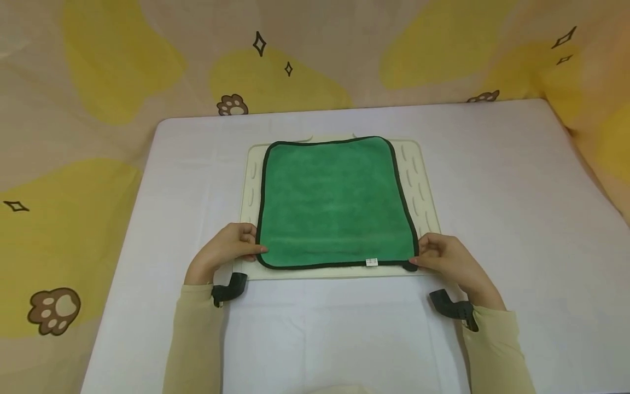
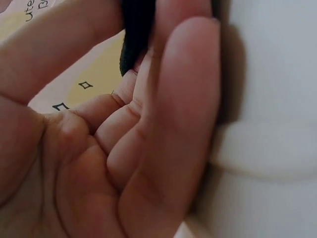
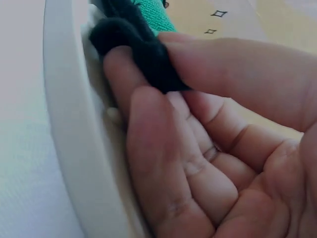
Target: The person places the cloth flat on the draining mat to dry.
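A green cloth (image 1: 334,202) with a black border lies spread over a pale ribbed board (image 1: 418,180). The left hand (image 1: 230,246) pinches the cloth's left edge near its lower left corner, thumb on top. In the left wrist view, a bit of the dark border (image 2: 136,34) shows between the thumb and fingers. At the lower right corner, the right hand (image 1: 445,256) pinches the cloth between thumb and fingers. The right wrist view shows the black border (image 3: 148,57) folded in that grip, close to the board's raised rim (image 3: 69,124). A small white label (image 1: 371,262) sits on the cloth's near edge.
The board rests on a table under a white cover (image 1: 517,219). Patterned fabric (image 1: 315,54) with yellow patches and paw prints hangs behind the table and at its sides. Each wrist carries a black camera mount, one on the left (image 1: 230,289) and one on the right (image 1: 451,307).
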Action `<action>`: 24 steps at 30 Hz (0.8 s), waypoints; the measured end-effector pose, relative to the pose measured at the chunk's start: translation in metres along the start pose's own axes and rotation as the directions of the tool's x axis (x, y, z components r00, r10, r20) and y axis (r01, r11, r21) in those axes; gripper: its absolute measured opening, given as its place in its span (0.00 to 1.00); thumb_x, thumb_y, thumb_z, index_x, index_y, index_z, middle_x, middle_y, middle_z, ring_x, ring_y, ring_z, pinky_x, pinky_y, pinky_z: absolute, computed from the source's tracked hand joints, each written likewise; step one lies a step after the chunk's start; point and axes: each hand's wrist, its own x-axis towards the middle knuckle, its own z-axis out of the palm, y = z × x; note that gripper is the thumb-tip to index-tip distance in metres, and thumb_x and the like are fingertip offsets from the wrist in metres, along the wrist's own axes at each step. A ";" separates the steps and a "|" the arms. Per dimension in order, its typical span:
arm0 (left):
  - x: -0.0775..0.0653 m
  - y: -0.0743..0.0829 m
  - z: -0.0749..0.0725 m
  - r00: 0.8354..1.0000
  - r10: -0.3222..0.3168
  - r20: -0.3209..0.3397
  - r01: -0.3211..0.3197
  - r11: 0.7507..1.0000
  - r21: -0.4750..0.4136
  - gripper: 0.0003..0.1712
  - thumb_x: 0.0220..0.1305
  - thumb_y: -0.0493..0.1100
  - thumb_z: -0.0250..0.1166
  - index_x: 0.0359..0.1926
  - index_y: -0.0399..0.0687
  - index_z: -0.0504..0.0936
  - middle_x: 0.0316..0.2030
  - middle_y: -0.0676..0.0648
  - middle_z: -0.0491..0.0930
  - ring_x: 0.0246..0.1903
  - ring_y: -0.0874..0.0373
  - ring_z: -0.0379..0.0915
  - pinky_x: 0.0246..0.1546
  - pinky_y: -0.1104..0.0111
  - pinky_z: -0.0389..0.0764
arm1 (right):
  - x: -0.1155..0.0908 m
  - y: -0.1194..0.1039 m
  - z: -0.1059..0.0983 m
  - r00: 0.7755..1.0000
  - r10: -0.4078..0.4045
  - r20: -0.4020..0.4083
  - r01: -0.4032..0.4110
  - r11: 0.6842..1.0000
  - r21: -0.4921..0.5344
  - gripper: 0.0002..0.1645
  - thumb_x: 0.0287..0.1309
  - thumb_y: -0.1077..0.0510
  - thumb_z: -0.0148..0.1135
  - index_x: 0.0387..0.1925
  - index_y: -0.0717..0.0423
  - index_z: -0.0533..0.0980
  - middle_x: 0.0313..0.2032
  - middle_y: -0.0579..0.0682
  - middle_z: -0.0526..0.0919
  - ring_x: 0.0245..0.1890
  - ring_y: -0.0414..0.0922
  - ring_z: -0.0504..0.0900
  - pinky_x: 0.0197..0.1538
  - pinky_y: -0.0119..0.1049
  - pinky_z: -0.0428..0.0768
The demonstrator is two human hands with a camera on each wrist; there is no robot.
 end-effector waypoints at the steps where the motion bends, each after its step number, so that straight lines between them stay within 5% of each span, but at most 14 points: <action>1: 0.000 0.000 0.000 1.000 0.000 -0.001 0.000 1.000 0.000 0.14 0.57 0.36 0.67 0.33 0.37 0.68 0.17 0.51 0.70 0.22 0.58 0.75 0.32 0.70 0.78 | 0.000 0.000 0.000 1.000 0.000 -0.007 0.001 1.000 0.005 0.15 0.52 0.65 0.67 0.36 0.69 0.70 0.24 0.48 0.80 0.25 0.37 0.77 0.30 0.29 0.76; 5: 0.000 -0.001 0.001 1.000 -0.005 -0.004 0.005 1.000 0.000 0.14 0.57 0.36 0.67 0.32 0.37 0.68 0.18 0.51 0.71 0.23 0.58 0.76 0.32 0.69 0.79 | -0.001 -0.001 0.001 1.000 0.007 -0.029 -0.006 1.000 0.009 0.15 0.51 0.65 0.68 0.36 0.69 0.70 0.24 0.49 0.80 0.25 0.37 0.77 0.30 0.30 0.76; 11: 0.000 -0.001 0.002 1.000 0.002 -0.006 -0.002 1.000 0.016 0.15 0.58 0.39 0.67 0.29 0.39 0.68 0.16 0.52 0.70 0.22 0.58 0.76 0.32 0.70 0.79 | -0.004 -0.007 -0.004 0.994 0.032 -0.105 -0.058 0.964 -0.258 0.15 0.52 0.54 0.70 0.32 0.60 0.75 0.23 0.47 0.81 0.23 0.41 0.77 0.28 0.33 0.74; 15: 0.001 -0.001 0.003 1.000 -0.011 -0.013 0.011 1.000 0.019 0.16 0.60 0.40 0.66 0.27 0.40 0.67 0.15 0.54 0.67 0.22 0.58 0.76 0.31 0.70 0.79 | -0.003 -0.007 -0.013 0.993 0.020 -0.117 -0.057 0.943 -0.329 0.15 0.55 0.50 0.67 0.32 0.59 0.76 0.22 0.47 0.81 0.24 0.42 0.76 0.28 0.33 0.73; 20: 0.006 0.002 0.001 0.999 -0.013 -0.045 0.016 0.998 0.067 0.14 0.60 0.43 0.66 0.29 0.39 0.70 0.16 0.53 0.71 0.23 0.57 0.76 0.30 0.69 0.79 | 0.007 -0.013 -0.032 0.983 -0.060 -0.175 -0.019 0.909 -0.417 0.18 0.62 0.47 0.60 0.32 0.60 0.77 0.24 0.48 0.81 0.26 0.43 0.74 0.30 0.35 0.70; 24: 0.010 0.010 -0.011 0.991 0.041 -0.127 -0.022 0.989 0.146 0.18 0.63 0.46 0.63 0.42 0.34 0.75 0.28 0.45 0.81 0.28 0.54 0.78 0.33 0.64 0.80 | 0.024 -0.024 -0.051 0.962 -0.161 -0.219 0.035 0.872 -0.489 0.19 0.63 0.49 0.59 0.36 0.64 0.77 0.31 0.58 0.82 0.32 0.54 0.78 0.35 0.45 0.74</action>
